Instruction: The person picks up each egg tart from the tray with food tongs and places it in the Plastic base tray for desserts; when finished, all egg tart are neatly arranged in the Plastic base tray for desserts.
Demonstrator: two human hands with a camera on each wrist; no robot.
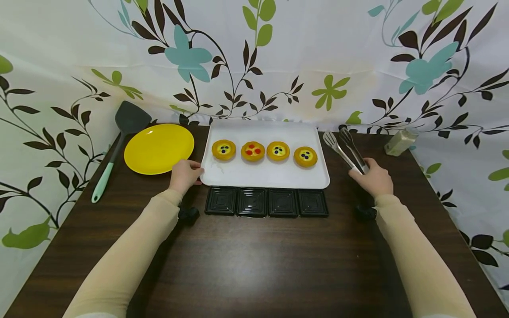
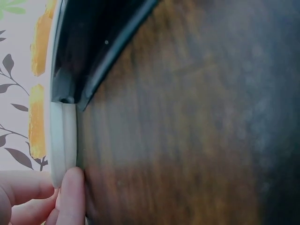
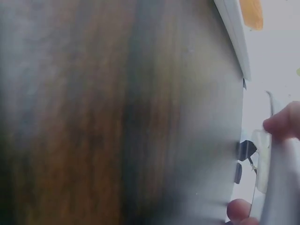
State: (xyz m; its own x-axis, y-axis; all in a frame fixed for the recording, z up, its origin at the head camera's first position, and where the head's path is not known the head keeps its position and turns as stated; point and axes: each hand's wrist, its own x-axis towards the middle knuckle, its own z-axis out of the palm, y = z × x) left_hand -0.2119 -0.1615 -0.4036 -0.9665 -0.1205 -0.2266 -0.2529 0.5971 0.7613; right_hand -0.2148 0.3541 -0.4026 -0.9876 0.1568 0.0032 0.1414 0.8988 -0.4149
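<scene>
- Dark brown wood-grain tabletop (image 1: 254, 265), supporting all pieces below.
- White rectangular tray (image 1: 264, 176), rear centre.
- Four glossy black square dishes (image 1: 252, 202), in a row along the tray's front edge.
- Round yellow plate (image 1: 159, 150), left of the tray.
- Dark grey spatula with pale green handle (image 1: 102, 182), along the left edge.
- Small clear jar, pale contents (image 1: 399, 142), right rear.
</scene>
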